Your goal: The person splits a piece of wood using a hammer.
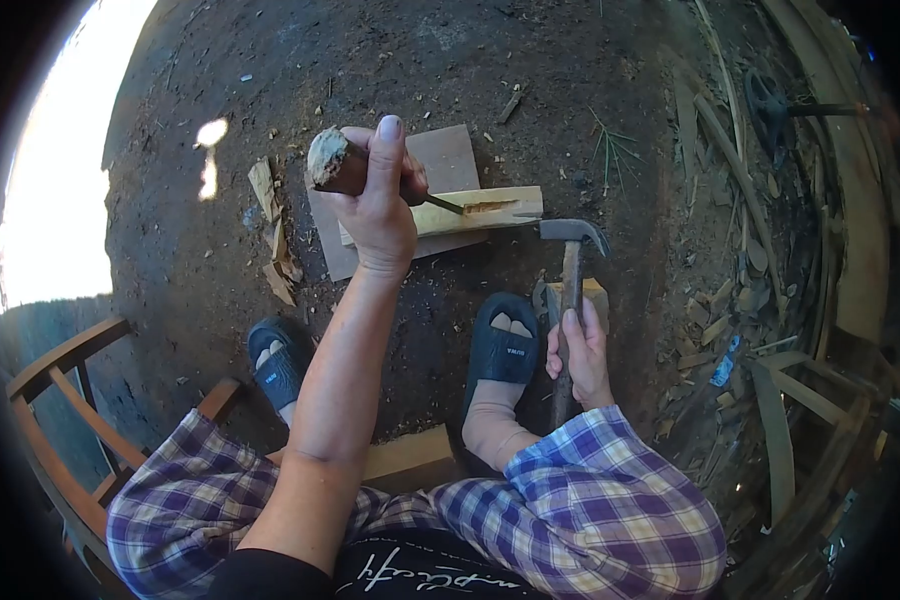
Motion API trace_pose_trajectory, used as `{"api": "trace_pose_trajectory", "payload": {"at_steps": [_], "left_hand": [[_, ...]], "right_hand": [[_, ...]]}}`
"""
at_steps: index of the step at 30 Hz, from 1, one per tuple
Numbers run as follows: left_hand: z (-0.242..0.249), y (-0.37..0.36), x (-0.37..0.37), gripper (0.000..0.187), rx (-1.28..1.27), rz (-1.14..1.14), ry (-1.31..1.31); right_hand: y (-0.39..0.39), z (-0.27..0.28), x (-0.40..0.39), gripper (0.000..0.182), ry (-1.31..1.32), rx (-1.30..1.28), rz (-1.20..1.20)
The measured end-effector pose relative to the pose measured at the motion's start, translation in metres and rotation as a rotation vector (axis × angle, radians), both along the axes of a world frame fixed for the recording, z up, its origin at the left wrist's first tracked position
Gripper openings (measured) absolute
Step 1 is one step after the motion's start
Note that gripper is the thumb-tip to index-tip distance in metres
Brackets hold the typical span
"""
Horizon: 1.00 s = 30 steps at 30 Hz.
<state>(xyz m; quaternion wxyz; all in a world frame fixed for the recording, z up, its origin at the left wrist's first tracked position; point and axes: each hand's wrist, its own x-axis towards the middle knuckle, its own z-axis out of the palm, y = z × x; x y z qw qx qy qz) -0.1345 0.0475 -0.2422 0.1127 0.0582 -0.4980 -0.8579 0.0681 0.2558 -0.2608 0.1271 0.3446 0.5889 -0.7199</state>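
My left hand [380, 205] grips a chisel [345, 165] by its worn wooden handle; the blade tip rests in a notch cut into a pale wooden block [490, 208]. That block lies on a flat board [450, 160] on the dirt ground. My right hand [580, 355] holds a claw hammer [573, 240] by its handle, the head raised just right of the block's end. Both feet in dark slippers [505, 345] rest on the ground below the block.
Wood chips [275, 235] lie left of the board. A wooden chair frame [65, 400] stands at the lower left. Curved wooden pieces and offcuts [770, 400] pile up on the right. A small wood piece [595, 295] sits behind the hammer handle.
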Motion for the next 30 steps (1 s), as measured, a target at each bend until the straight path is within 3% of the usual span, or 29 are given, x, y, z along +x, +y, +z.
{"api": "trace_pose_trajectory", "payload": {"at_steps": [4,19,24,28,30], "left_hand": [[0.002,0.003,0.008,0.024,-0.023,0.044,-0.001],[-0.013,0.005,0.021,0.019,-0.044,0.245,0.022],[-0.010,-0.002,0.026,0.018,-0.159,0.218,-0.078],[-0.006,-0.008,0.031,0.019,-0.033,0.251,-0.161],[-0.013,-0.012,0.036,0.019,0.058,0.270,-0.161]], "right_hand": [[-0.001,0.002,-0.003,0.028,-0.017,0.018,0.030],[-0.007,0.005,-0.010,0.036,0.043,0.094,0.106],[-0.011,0.015,-0.023,0.041,0.073,0.261,0.279],[-0.005,0.063,-0.058,0.040,0.138,0.441,0.486],[-0.011,0.098,-0.081,0.039,0.303,0.654,0.666]]}}
